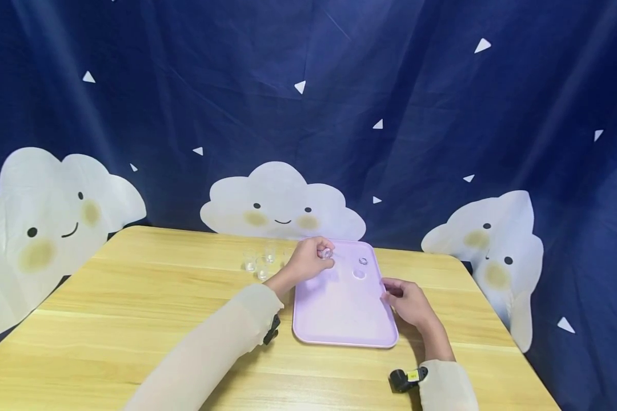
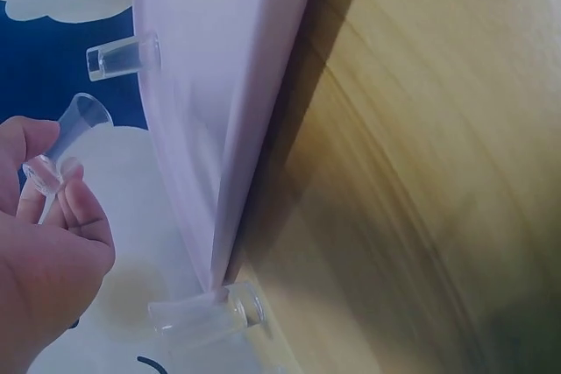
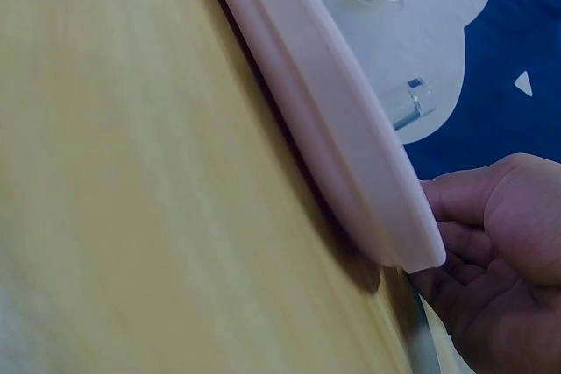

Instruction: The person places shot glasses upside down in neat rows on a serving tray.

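Note:
Between thumb and fingertips, my left hand [image 1: 311, 260] pinches a small clear glass [image 2: 74, 133] above the far left part of the pink tray [image 1: 344, 319]. That glass is tilted, its wide mouth turned partly towards the tray. Another clear glass [image 2: 121, 57] stands upside down on the tray, near its far right, base up. At the tray's right edge, my right hand [image 1: 408, 299] holds the rim with thumb and fingers; the right wrist view shows these fingers [image 3: 460, 243] against the edge, partly hidden behind it.
Several clear glasses [image 1: 262, 268] stand on the wooden table [image 1: 159, 291] left of the tray, one partly hidden by my left hand. Behind the table hangs a dark blue cloth [image 1: 267, 114] with clouds and white triangles. Each wrist wears a black camera [image 1: 402, 380].

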Demonstrator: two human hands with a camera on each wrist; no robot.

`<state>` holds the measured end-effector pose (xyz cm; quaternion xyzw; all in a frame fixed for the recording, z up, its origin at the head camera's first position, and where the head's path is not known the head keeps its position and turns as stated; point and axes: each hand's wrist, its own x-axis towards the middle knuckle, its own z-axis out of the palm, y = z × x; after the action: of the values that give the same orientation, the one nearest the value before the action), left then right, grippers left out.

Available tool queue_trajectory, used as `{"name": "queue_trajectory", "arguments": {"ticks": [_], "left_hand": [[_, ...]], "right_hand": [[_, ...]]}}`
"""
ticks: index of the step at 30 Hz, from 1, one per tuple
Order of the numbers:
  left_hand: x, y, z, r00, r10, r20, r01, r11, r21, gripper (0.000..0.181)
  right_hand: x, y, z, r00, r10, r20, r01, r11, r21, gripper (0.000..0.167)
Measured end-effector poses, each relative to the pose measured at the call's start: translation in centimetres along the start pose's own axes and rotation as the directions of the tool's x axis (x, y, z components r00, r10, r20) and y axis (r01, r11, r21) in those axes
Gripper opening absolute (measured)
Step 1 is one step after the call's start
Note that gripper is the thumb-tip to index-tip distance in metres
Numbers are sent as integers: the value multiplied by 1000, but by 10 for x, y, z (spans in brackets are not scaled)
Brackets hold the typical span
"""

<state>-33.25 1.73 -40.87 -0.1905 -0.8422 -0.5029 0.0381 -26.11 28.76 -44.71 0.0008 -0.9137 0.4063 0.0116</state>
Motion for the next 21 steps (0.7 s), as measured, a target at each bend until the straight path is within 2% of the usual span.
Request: {"name": "queue_trajectory", "arguments": {"ticks": [5,14,21], "left_hand": [[0,3,2,1000,-7,-6,6,1000,-26,36],[5,2,14,997,67,35,-67,998,10,41],[7,1,21,996,49,71,-51,998,27,41]], "right_hand": [[1,1,0,1000,-1,-3,1,1000,-1,39],[0,0,0,1000,0,-3,0,1000,-10,39],[1,0,0,1000,-1,-3,1,1000,-3,39]]}}
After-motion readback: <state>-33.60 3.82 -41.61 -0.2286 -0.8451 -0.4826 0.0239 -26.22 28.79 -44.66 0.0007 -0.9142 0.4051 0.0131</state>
